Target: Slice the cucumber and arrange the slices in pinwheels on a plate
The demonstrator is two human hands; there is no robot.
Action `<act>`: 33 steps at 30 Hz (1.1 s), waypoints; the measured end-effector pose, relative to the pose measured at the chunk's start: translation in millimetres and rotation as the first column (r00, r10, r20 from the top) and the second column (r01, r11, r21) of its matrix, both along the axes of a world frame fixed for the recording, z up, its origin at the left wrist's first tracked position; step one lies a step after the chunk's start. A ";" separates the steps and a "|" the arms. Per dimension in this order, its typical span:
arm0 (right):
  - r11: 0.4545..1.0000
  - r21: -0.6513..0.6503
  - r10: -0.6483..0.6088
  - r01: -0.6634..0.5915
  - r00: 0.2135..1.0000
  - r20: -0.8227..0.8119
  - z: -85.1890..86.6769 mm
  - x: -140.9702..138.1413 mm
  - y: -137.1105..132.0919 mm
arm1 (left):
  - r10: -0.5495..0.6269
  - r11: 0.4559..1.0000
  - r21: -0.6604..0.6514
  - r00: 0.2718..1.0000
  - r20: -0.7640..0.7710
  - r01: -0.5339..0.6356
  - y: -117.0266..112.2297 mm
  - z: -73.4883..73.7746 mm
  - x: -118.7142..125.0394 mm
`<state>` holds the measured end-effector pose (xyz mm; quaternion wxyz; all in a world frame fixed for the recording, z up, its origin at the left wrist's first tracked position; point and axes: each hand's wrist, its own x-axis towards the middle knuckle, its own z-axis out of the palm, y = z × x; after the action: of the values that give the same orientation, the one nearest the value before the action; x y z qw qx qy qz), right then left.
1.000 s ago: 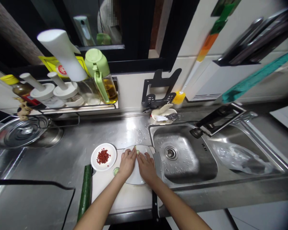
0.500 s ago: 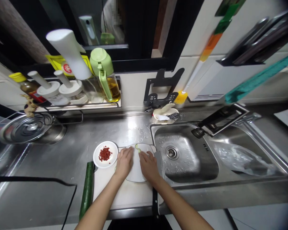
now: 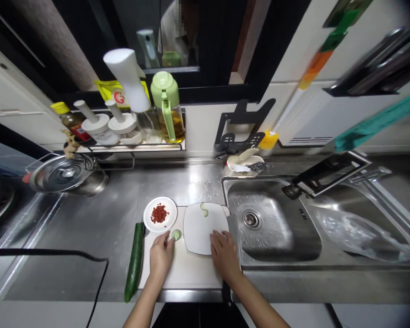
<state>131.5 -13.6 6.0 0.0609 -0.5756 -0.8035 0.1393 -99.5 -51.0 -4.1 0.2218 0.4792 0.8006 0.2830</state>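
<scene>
My left hand (image 3: 161,255) is over the left part of the white cutting board (image 3: 191,275), fingers loosely bent, beside a few cucumber slices (image 3: 176,234). Nothing shows in its grasp. My right hand (image 3: 224,253) lies with fingers stretched out on the right edge of a white square plate (image 3: 200,234). Two thin cucumber pieces (image 3: 204,209) sit near that plate's far edge. A round white plate (image 3: 171,220) with small red bits (image 3: 159,213) stands at the board's far left corner. Left of the board lies a whole cucumber (image 3: 134,262). A knife (image 3: 233,228) lies along the board's right side, partly hidden by my right arm.
The sink (image 3: 273,228) adjoins the board on the right, with a tap (image 3: 310,175) above and a plastic bag (image 3: 362,234) beyond. Behind stand an oil bottle (image 3: 169,111) and jars (image 3: 123,127) on a rack. A lidded pot (image 3: 70,175) is far left.
Both hands have moved nearer to me. The left has left the square plate and gone to the cucumber slices on the board. The right has slid to the plate's right edge.
</scene>
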 end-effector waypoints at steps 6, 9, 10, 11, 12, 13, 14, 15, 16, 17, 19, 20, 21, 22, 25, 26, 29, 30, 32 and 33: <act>1.000 0.010 0.003 -0.003 1.000 -0.015 5.0 -3.3 -5.9 | 0.026 0.999 -0.045 0.999 0.034 -0.025 6.3 2.2 0.1; 1.000 0.021 0.008 -0.008 1.000 -0.015 5.4 -5.1 -7.5 | 0.033 0.999 -0.037 0.998 0.049 -0.032 6.9 4.0 -0.3; 1.000 0.021 0.009 -0.009 1.000 -0.013 5.3 -5.8 -8.1 | 0.033 0.999 -0.030 0.998 0.054 -0.031 7.4 4.0 -0.5; 1.000 0.021 0.010 -0.009 1.000 -0.012 5.2 -6.6 -8.7 | 0.033 0.999 -0.022 0.998 0.058 -0.032 8.1 3.9 -0.8; 1.000 0.018 0.011 -0.010 1.000 -0.012 5.3 -7.5 -9.3 | 0.031 0.999 -0.017 0.998 0.062 -0.030 8.8 3.4 -1.2; 1.000 0.014 0.012 -0.012 1.000 -0.013 5.6 -8.4 -9.9 | 0.028 1.000 -0.013 0.997 0.066 -0.027 9.5 2.8 -1.6; 1.000 0.007 0.011 -0.011 1.000 -0.015 6.1 -9.2 -10.4 | 0.023 1.000 -0.010 0.997 0.071 -0.022 10.1 2.1 -2.1; 1.000 -0.003 0.009 -0.009 1.000 -0.020 6.7 -10.0 -10.8 | 0.017 1.000 -0.008 0.997 0.078 -0.016 10.3 1.6 -2.4; 1.000 -0.017 0.006 -0.006 1.000 -0.029 7.5 -10.8 -11.1 | 0.010 1.000 -0.005 0.996 0.090 -0.010 10.3 1.4 -2.8; 0.999 -0.034 -0.002 0.001 0.999 -0.047 8.3 -11.5 -11.0 | 0.005 1.000 -0.002 0.994 0.106 -0.004 10.0 1.6 -3.0; 0.997 -0.068 -0.029 0.021 0.992 -0.119 9.9 -13.0 -9.6 | 0.000 1.000 0.001 0.987 0.161 0.000 8.5 4.1 -3.1; 0.996 -0.085 -0.036 0.021 0.984 -0.175 10.7 -14.1 -8.1 | -0.001 1.000 -0.001 0.980 0.200 0.001 7.7 6.4 -3.0; 0.995 -0.097 -0.033 0.009 0.970 -0.241 11.5 -15.4 -6.0 | -0.006 1.000 -0.006 0.970 0.243 0.007 7.1 9.4 -2.6; 0.994 -0.104 -0.021 -0.012 0.950 -0.312 12.6 -17.2 -3.4 | -0.015 1.000 -0.011 0.957 0.290 0.019 6.8 12.8 -1.9; 0.988 -0.129 0.004 -0.080 0.862 -0.506 18.4 -25.3 6.6 | -0.072 0.997 -0.006 0.897 0.437 0.082 9.4 24.0 2.9; 0.984 -0.161 -0.024 -0.079 0.834 -0.551 21.3 -28.5 10.1 | -0.094 0.994 0.001 0.869 0.486 0.106 11.5 27.2 5.6; 0.949 -0.311 -0.166 -0.046 0.767 -0.620 31.4 -37.0 20.2 | -0.129 0.987 0.010 0.767 0.628 0.159 19.7 34.2 16.0; 0.934 -0.354 -0.203 -0.043 0.753 -0.626 34.7 -38.7 23.1 | -0.128 0.986 0.008 0.729 0.672 0.166 22.3 35.9 19.7; 0.912 -0.409 -0.246 -0.043 0.739 -0.627 40.7 -39.8 28.5 | -0.105 0.987 -0.001 0.658 0.746 0.159 26.7 39.1 27.0; 0.905 -0.422 -0.252 -0.048 0.738 -0.626 43.4 -39.1 30.8 | -0.084 0.989 -0.011 0.621 0.779 0.149 28.3 40.9 30.5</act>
<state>92.4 17.2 49.4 0.2293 -0.5309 -0.6465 0.4976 -69.0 -22.7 36.7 0.5803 0.3529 0.6043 0.4166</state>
